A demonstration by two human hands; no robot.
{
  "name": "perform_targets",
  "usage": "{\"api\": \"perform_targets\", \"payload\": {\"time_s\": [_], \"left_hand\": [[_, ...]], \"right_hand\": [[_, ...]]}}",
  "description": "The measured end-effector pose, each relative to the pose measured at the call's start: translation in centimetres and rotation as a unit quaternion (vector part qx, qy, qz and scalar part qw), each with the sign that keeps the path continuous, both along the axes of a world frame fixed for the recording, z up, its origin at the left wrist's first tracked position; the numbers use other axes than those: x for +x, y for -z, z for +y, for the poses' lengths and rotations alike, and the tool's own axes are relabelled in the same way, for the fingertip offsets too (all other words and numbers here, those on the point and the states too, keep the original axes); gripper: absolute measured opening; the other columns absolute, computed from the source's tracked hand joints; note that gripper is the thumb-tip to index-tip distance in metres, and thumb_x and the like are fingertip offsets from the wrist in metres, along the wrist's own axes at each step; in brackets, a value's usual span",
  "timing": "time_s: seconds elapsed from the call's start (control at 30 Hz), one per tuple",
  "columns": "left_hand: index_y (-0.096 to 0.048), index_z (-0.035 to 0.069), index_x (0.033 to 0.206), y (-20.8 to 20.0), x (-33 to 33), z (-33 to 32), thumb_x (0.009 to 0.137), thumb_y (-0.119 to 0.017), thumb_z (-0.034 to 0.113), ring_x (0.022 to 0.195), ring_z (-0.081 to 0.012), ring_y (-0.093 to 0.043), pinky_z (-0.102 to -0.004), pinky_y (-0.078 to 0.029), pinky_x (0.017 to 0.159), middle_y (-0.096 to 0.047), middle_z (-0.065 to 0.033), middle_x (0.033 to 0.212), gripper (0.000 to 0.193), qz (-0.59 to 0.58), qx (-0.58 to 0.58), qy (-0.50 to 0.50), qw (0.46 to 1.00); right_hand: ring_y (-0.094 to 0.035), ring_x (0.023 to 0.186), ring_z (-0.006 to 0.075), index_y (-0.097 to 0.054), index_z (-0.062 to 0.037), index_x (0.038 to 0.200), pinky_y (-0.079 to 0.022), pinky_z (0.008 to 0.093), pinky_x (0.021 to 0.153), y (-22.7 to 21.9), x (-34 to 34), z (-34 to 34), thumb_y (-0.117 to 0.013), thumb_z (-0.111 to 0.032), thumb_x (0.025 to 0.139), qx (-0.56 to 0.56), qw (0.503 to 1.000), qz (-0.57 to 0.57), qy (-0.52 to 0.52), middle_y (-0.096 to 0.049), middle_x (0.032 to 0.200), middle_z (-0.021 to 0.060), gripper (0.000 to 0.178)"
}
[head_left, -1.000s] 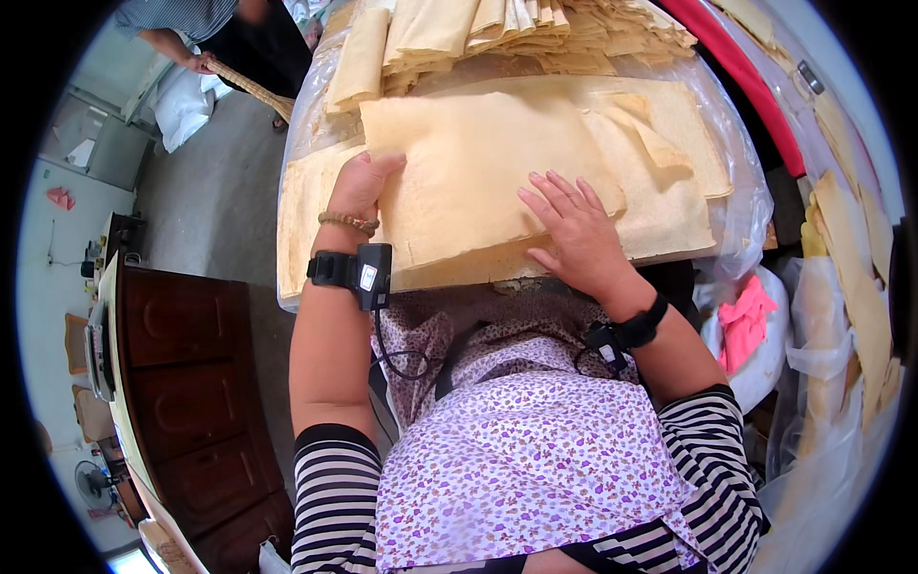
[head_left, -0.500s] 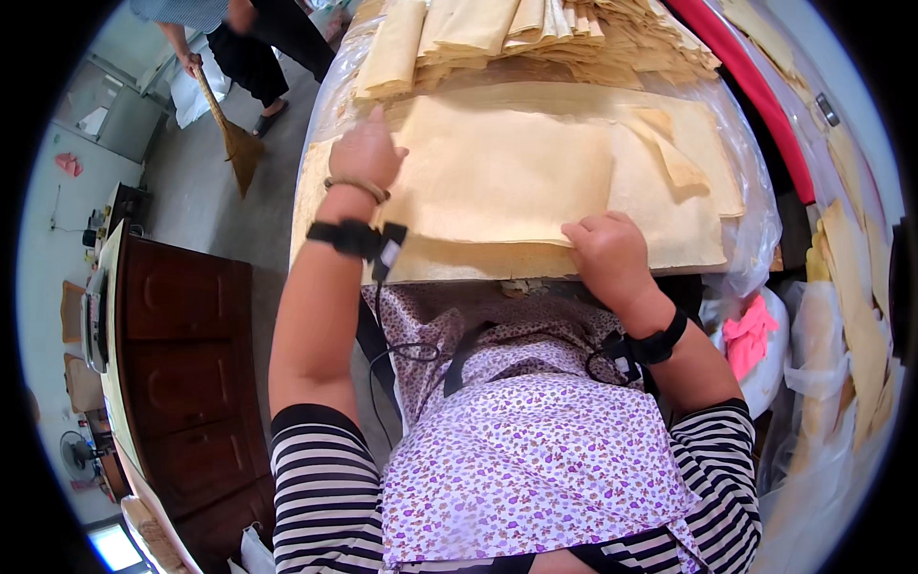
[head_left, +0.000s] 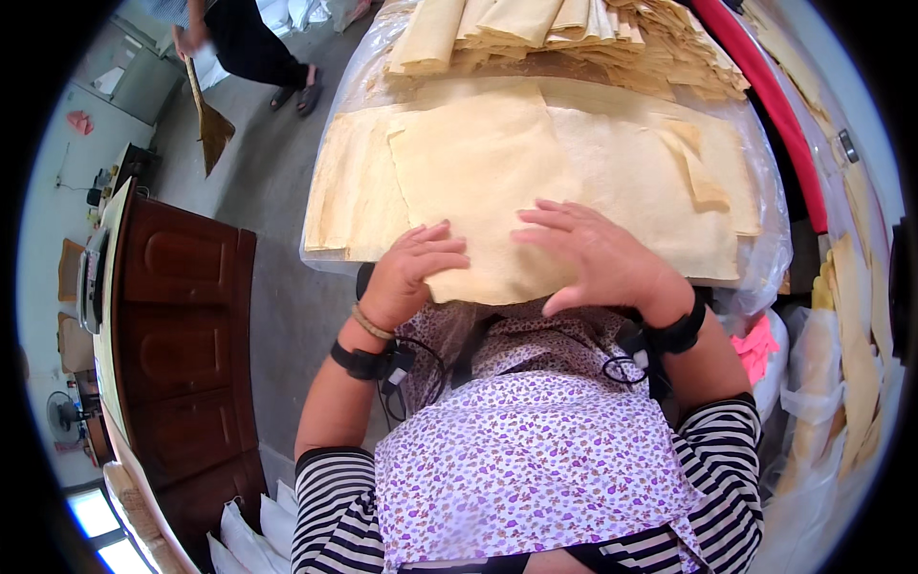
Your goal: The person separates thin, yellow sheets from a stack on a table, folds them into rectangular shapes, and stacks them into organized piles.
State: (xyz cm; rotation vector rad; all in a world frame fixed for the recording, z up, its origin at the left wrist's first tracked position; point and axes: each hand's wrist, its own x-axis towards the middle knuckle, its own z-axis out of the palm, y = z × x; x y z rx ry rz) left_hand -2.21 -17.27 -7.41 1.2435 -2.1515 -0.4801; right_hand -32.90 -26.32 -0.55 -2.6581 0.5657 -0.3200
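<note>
A thin, pale yellow sheet (head_left: 488,163), resembling bean curd skin, lies turned at an angle on a layer of similar sheets (head_left: 349,182). Its near edge reaches the table's front edge. My left hand (head_left: 411,273) is at the sheet's near left corner, fingers stretched out over its edge. Over the near right part of the same sheet is my right hand (head_left: 598,253), fingers spread and thumb apart. Neither hand grips anything. To the right, one sheet has a folded-over flap (head_left: 696,167).
Rolled or folded yellow sheets (head_left: 516,29) are piled at the table's far side. Clear plastic (head_left: 760,249) covers the table. A dark wooden cabinet (head_left: 186,316) stands left. Beyond it, a person holds a broom (head_left: 212,129). A pink cloth (head_left: 755,346) lies at right.
Both hands have come nearer to me and let go of the sheet, which now lies turned, its near edge closer to me. The person with the broom has shifted.
</note>
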Motion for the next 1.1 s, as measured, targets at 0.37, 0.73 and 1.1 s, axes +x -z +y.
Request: {"api": "perform_targets", "payload": {"time_s": [0.37,0.73,1.1], "left_hand": [[-0.07,-0.003,0.118,0.1,2.7,-0.2,0.097,-0.065,0.014,0.1,-0.0113,-0.065,-0.0279,-0.05,0.092,-0.072,-0.0048,0.11,0.027,0.386,0.304,-0.164,0.856],[-0.068,-0.002,0.104,1.9,0.9,-4.1,0.089,-0.067,0.023,0.079,-0.0367,-0.068,-0.0438,-0.053,0.071,-0.07,-0.0235,0.087,0.03,0.105,0.179,-0.395,0.895],[-0.057,0.008,0.136,-1.6,-1.5,-3.8,0.08,-0.079,0.028,0.123,-0.0353,-0.059,-0.0439,-0.047,0.102,-0.061,-0.0202,0.134,0.063,-0.143,-0.146,-0.351,0.914]], "right_hand": [[-0.069,0.099,0.0296,-0.076,-0.0084,0.105,-0.052,0.041,0.094,5.6,-2.4,-3.5,-0.075,-0.028,0.085,0.082,0.983,-0.147,0.076,-0.074,0.102,0.0132,0.028],[-0.067,0.075,0.0323,-0.074,-0.0049,0.101,-0.052,0.0468,0.071,5.6,3.6,-4.4,-0.067,-0.036,0.089,0.024,0.916,0.017,0.401,-0.067,0.078,0.0185,0.034],[-0.048,0.136,0.0326,-0.061,-0.0193,0.134,-0.039,0.0447,0.112,6.3,3.4,-3.8,-0.07,-0.035,0.087,-0.195,0.976,-0.004,0.097,-0.055,0.142,0.0084,0.05]]}}
